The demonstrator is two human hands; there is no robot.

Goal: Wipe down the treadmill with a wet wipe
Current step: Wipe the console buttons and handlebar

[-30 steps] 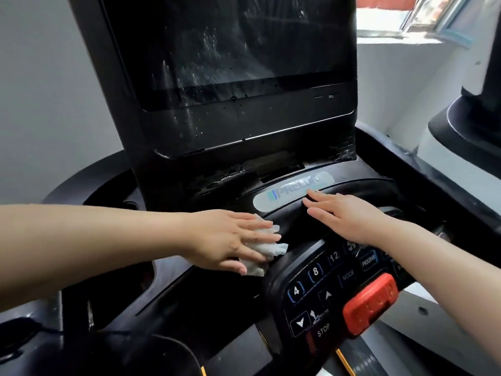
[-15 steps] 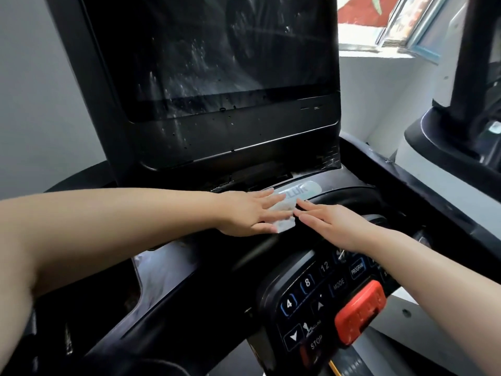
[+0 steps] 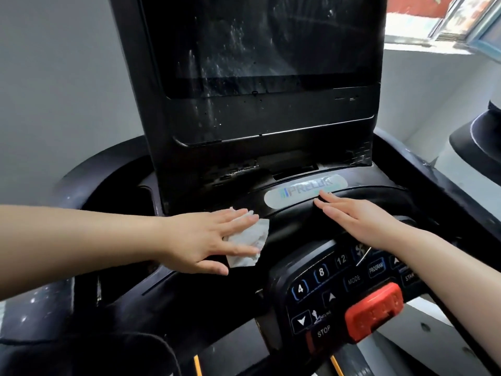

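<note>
The black treadmill console (image 3: 271,147) fills the view, its dark screen streaked with wet marks. My left hand (image 3: 206,238) lies flat with straight fingers and presses a crumpled white wet wipe (image 3: 248,244) onto the curved black ledge left of the silver brand label (image 3: 303,194). My right hand (image 3: 357,221) rests flat on the ledge just below the label, its fingertips touching the label's lower edge. It holds nothing.
A keypad (image 3: 339,283) with number, mode and stop buttons and a red safety clip (image 3: 375,312) sits below my right hand. A cup recess (image 3: 119,196) opens at the left. Another dark machine (image 3: 477,137) stands at the right by a white wall.
My left hand has slid the wipe back to the left and down, away from the brand label, which is uncovered again. My right hand has stayed in place.
</note>
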